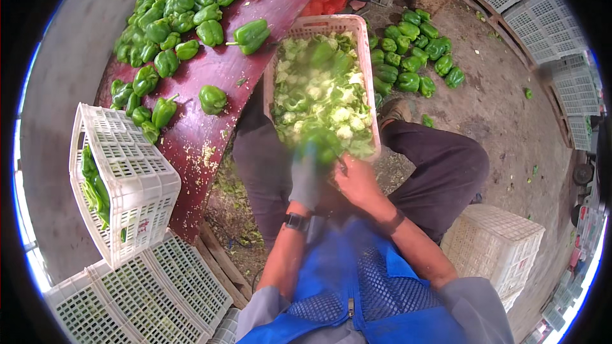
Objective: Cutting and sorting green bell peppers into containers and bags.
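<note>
My left hand (304,181), in a grey glove, is closed round a green bell pepper (320,145), which is smeared by motion. Close against the pepper's right side is my bare right hand (357,181), its fingers curled around a small dark tool whose kind I cannot make out. Both hands are over the near end of a pinkish plastic crate (368,70) between my legs. Pale pepper cores with seeds and green tops (343,114) fill that crate. A blurred green shape (322,56) shows above the cores toward the far end.
A red board (191,146) at left bears many green bell peppers (185,3) and scattered seeds. More peppers (411,54) lie on the floor at far right. White plastic crates (137,178) stand at left, others (494,245) at right and along the far right edge.
</note>
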